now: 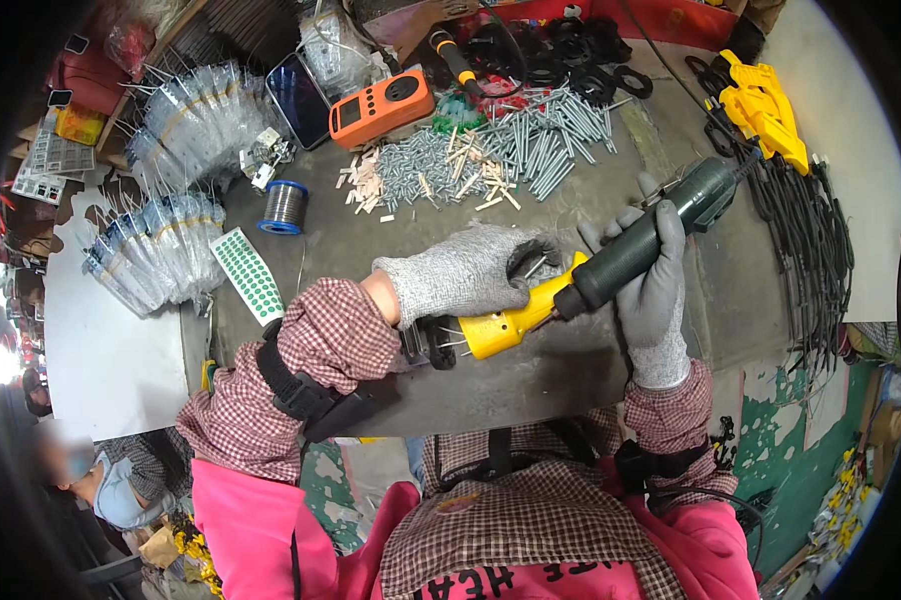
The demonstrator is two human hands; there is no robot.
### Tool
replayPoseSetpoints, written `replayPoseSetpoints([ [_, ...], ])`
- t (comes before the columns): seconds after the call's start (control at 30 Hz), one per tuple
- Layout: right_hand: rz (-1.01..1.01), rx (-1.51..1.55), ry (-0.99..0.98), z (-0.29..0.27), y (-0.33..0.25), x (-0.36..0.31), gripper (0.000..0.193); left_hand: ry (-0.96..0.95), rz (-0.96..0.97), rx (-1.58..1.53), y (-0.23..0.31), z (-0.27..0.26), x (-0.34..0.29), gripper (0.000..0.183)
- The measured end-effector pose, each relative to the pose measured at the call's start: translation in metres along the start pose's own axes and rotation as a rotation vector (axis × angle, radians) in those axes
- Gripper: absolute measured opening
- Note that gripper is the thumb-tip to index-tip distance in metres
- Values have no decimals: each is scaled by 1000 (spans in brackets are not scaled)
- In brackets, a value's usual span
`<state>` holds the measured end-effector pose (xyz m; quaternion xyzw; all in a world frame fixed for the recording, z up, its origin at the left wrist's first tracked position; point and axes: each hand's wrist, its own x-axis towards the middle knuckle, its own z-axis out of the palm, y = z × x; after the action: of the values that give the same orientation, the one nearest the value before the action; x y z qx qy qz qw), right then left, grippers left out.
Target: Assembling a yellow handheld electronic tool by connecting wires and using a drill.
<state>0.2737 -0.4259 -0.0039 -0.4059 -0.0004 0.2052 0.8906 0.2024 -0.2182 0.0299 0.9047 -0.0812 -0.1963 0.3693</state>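
Note:
My left hand (466,272), in a grey knit glove, grips a yellow plastic housing (511,322) with black parts and metal pins sticking out at its left end. It lies just above the dark grey workbench (531,380). My right hand (651,285), also gloved in grey, holds a dark green electric screwdriver (651,235). The tool slants down to the left and its tip meets the yellow housing beside my left hand.
A heap of silver screws and small pale pegs (476,160) lies behind my hands. Around it are an orange meter (381,108), a phone (299,98), a solder spool (284,207), a green dot sticker sheet (249,273), bagged parts (176,180), black rings (561,50), yellow housings (766,110) and black cables (806,250).

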Motion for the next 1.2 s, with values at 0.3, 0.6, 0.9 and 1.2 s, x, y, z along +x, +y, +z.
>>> replayPoseSetpoints([
  [0.3,42,31,6,0,1,0,61,-14,190,252,12,-3,-29,48],
  [0.6,-56,128,-239,-27,-57,11,63,360,-59,406,34,13,-86,82],
  [0.9,-657,-1990,-332,-45,-79,12,63,489,-148,172,-3,53,-140,93],
  [1.2,-545,-1738,-1299,30,-11,-6,58,576,-53,100,-22,60,-137,70],
])
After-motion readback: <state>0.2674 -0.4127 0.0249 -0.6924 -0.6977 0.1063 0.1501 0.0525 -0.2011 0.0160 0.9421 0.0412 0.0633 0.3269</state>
